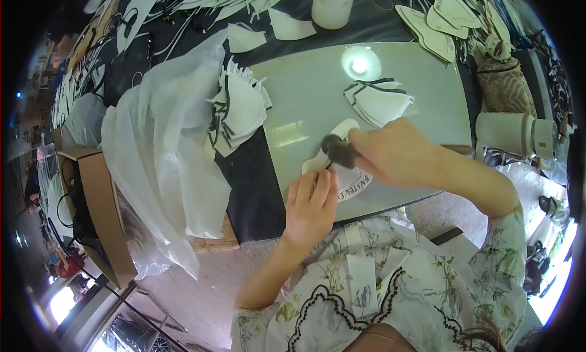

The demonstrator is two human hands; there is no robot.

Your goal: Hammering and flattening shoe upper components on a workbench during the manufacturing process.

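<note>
My right hand (400, 154) is closed round a dark hammer (340, 152) with a rounded head, held over a cream-white curved pattern piece (348, 127). That piece lies near the front of a smooth grey-green board (305, 77) and has handwritten lettering along its lower edge. My left hand (310, 205) rests at the piece's left edge, its fingers bent and pressed together. A thin dark strip shows by the fingertips; whether they pinch it or the piece is hidden. Just beyond my right hand sits a small stack of white pieces with dark edging (381, 103).
Left of the board lie another stack of dark-edged white pieces (241, 108) and a crumpled plastic sheet (171, 144). A cardboard box (101, 211) stands further left. At the back are a cloudy jar (332, 7) and lettered templates (427, 32); a pale cylindrical flask (513, 135) lies right.
</note>
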